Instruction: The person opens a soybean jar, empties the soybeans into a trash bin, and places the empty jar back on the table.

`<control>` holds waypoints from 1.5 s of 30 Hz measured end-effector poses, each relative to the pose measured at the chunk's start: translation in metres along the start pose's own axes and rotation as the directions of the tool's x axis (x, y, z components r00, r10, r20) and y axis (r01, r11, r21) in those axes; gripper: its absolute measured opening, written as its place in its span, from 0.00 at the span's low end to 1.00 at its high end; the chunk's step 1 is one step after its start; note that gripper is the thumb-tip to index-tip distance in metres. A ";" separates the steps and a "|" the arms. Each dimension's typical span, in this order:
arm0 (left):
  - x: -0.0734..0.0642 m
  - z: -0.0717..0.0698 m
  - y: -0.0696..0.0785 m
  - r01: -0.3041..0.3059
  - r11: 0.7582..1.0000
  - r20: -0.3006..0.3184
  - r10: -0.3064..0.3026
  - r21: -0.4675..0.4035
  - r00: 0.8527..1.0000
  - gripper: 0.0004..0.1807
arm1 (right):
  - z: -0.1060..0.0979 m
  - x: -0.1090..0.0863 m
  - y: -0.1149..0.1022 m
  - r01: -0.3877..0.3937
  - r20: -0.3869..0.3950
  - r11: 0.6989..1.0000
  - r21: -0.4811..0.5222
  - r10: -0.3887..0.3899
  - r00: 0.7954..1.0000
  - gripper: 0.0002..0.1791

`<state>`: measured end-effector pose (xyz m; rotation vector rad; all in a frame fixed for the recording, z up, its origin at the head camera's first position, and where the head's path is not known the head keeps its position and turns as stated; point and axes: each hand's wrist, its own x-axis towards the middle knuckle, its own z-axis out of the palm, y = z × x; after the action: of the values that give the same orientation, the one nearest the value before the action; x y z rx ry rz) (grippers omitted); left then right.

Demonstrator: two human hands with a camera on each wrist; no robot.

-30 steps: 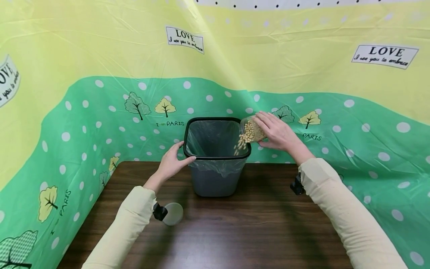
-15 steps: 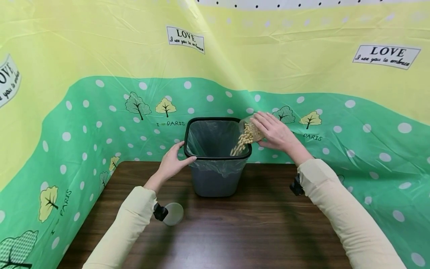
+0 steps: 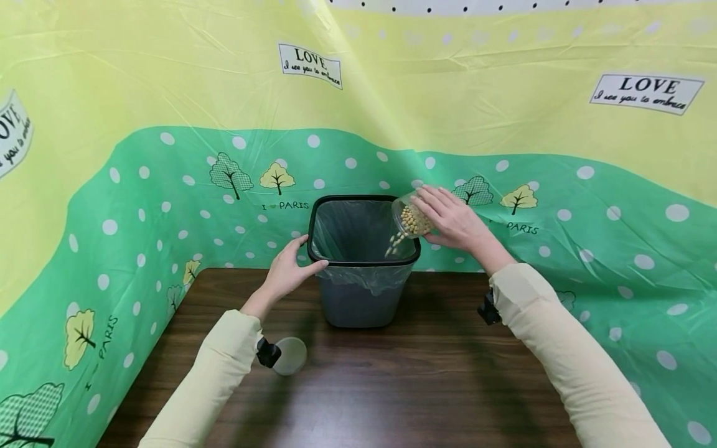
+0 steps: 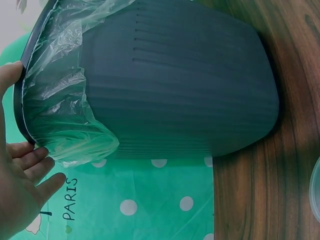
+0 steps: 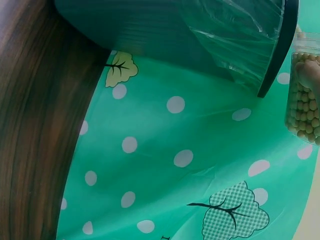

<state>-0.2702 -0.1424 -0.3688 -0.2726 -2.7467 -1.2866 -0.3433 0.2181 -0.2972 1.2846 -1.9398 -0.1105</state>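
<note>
A dark grey trash bin (image 3: 358, 302) with a black rim stands on the table, with a clear plastic liner (image 4: 55, 107) folded over its edge. My left hand (image 3: 288, 270) holds the bin's near left corner, thumb and fingertips at the rim. My right hand (image 3: 456, 218) grips a clear plastic jar (image 3: 412, 219) of pale round beans, which look like soybeans, tilted over the bin's right edge. Beans (image 3: 394, 244) fall from its mouth into the bin. In the right wrist view many beans (image 5: 302, 112) are still inside the jar, with a finger across its side.
A round translucent lid (image 3: 291, 356) lies on the dark wooden table (image 3: 358, 386), beside the left wrist's black camera (image 3: 269, 353). A green and yellow printed cloth (image 3: 252, 236) hangs behind the table and along its left side.
The jar has shifted slightly left over the bin and holds fewer beans near its mouth. The stream of falling beans has thinned. My left hand keeps its place on the rim.
</note>
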 end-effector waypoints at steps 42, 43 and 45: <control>0.000 0.000 0.001 0.000 1.000 0.002 0.000 0.002 1.000 0.43 | 0.005 0.031 0.007 0.221 0.065 0.969 -0.111 -0.215 0.974 0.32; 0.000 0.000 0.001 0.000 1.000 0.002 0.000 0.002 1.000 0.43 | 0.005 0.031 0.007 0.221 0.065 0.968 -0.115 -0.215 0.974 0.33; 0.001 0.000 0.001 0.001 1.000 0.002 -0.001 -0.001 1.000 0.43 | 0.004 0.032 0.006 0.219 0.064 0.968 -0.124 -0.212 0.975 0.35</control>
<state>-0.2706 -0.1419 -0.3682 -0.2731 -2.7485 -1.2892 -0.3563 0.1938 -0.2792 1.4122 -1.7972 -0.3768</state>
